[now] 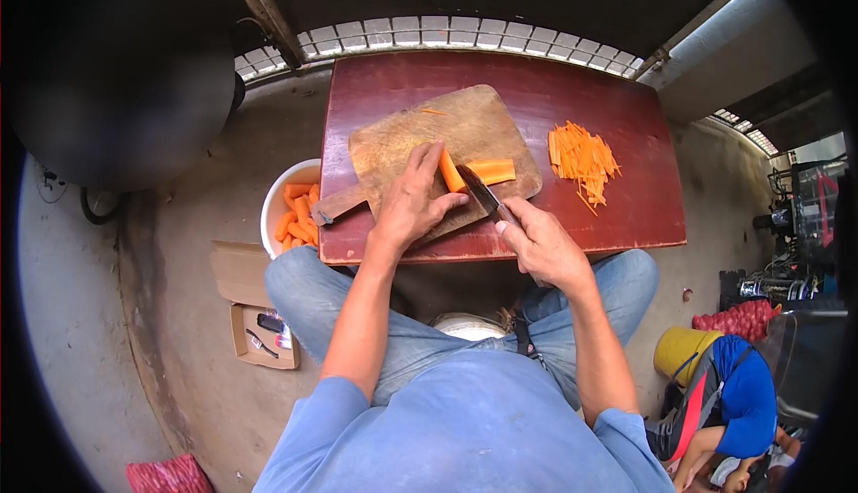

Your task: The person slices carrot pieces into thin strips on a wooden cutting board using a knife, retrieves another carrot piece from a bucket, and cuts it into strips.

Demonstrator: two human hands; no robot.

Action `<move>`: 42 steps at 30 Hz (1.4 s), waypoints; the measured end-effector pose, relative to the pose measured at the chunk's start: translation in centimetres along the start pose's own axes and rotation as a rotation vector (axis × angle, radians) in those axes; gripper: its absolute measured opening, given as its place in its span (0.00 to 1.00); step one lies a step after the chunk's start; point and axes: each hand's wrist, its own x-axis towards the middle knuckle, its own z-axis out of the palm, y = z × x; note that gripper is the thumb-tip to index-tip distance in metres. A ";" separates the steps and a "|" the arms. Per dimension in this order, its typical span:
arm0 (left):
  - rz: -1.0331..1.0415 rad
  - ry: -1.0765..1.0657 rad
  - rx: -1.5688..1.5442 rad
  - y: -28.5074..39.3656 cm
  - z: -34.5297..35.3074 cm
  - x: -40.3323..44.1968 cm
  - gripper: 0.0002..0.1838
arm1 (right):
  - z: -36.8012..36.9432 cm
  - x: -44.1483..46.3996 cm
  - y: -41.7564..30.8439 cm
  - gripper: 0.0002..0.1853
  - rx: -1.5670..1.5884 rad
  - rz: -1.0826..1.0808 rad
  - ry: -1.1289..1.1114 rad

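Observation:
A wooden cutting board (384, 149) with a handle lies on the dark red table. My left hand (416, 202) rests on the board, its fingers and thumb around a peeled carrot piece (450, 171). In my right hand (546, 243) is a kitchen knife (481, 191), gripped by the handle. Its dark blade slants up to the left, with the tip beside the carrot piece. A second carrot piece (492, 171), cut flat, lies on the board just right of the blade. One thin carrot strip (434, 112) sits near the board's top.
Cut carrot strips (581, 160) form a pile on the table (626, 216) at right. A white bucket (271, 211) of carrot pieces stands left of the table. On the floor are an open cardboard box (253, 357) and red mesh sacks (170, 475). Another person (746, 395) bends near a yellow bucket (681, 354).

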 end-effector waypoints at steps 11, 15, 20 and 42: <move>0.006 0.115 -0.079 -0.4 0.8 0.3 0.49 | 1.2 -0.2 -1.8 0.16 0.049 -0.130 0.147; 0.078 0.166 -0.059 -0.4 1.1 0.8 0.50 | 1.6 1.2 0.2 0.13 0.132 -0.099 0.119; 0.005 0.086 -0.154 -0.2 1.0 0.6 0.46 | 1.4 1.8 1.3 0.12 0.348 -0.009 -0.008; 0.131 0.151 -0.228 -1.3 1.8 0.2 0.38 | 1.8 -1.1 -0.1 0.16 0.138 -0.100 0.183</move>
